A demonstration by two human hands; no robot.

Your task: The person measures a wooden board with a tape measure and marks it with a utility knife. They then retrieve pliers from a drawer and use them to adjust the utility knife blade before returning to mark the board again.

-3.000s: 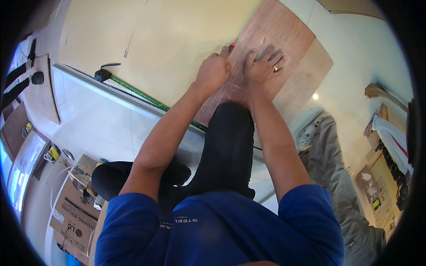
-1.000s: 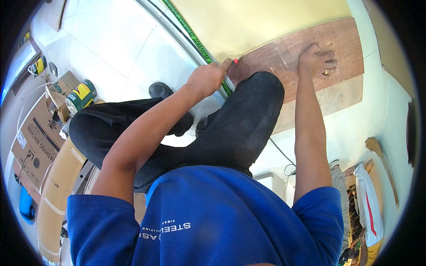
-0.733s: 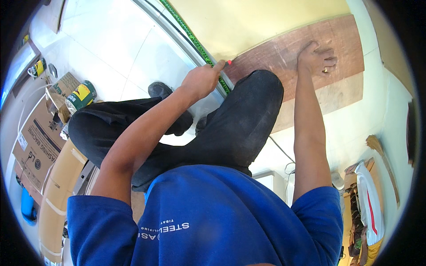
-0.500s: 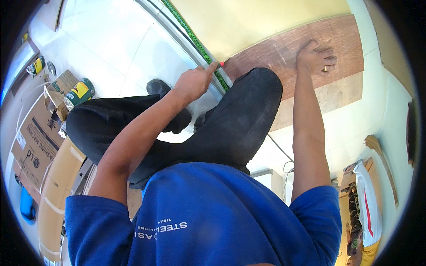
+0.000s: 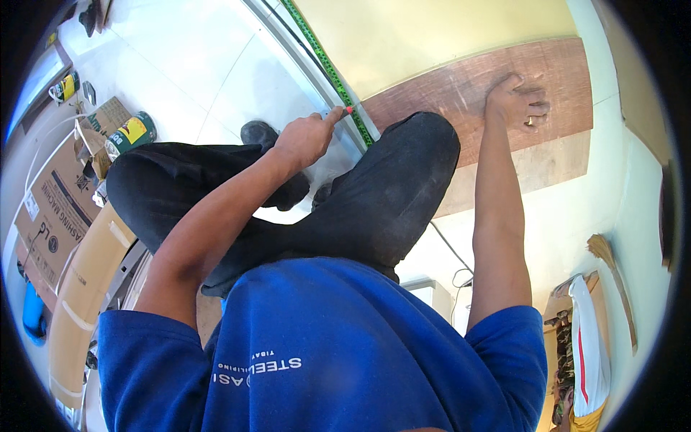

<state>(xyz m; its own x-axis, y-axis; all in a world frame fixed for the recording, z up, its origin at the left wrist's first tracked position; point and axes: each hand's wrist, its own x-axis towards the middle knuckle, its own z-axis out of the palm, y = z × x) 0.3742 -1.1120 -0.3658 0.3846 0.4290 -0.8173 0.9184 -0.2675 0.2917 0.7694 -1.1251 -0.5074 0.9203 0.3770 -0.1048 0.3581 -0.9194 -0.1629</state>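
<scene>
My left hand is closed around a slim tool with a red tip; the rest of it is hidden in my fingers, so its kind does not show. That tip is at a green perforated strip, close to the near-left corner of a reddish-brown plywood board. Pressed on the board, my right hand has its fingers apart and a ring on one of them. A paler wooden strip shows along the board's near edge. Beyond the board lies a large cream-yellow sheet.
A long metal rail runs beside the green strip. To the left are a green-and-yellow can, a washing machine carton and a curved tan roll. A brush and a white sack stand at the right.
The tool's red tip has drawn back slightly to the left from the plywood's corner, along with my left hand. My right hand stays on the board. The whole view has shifted a little.
</scene>
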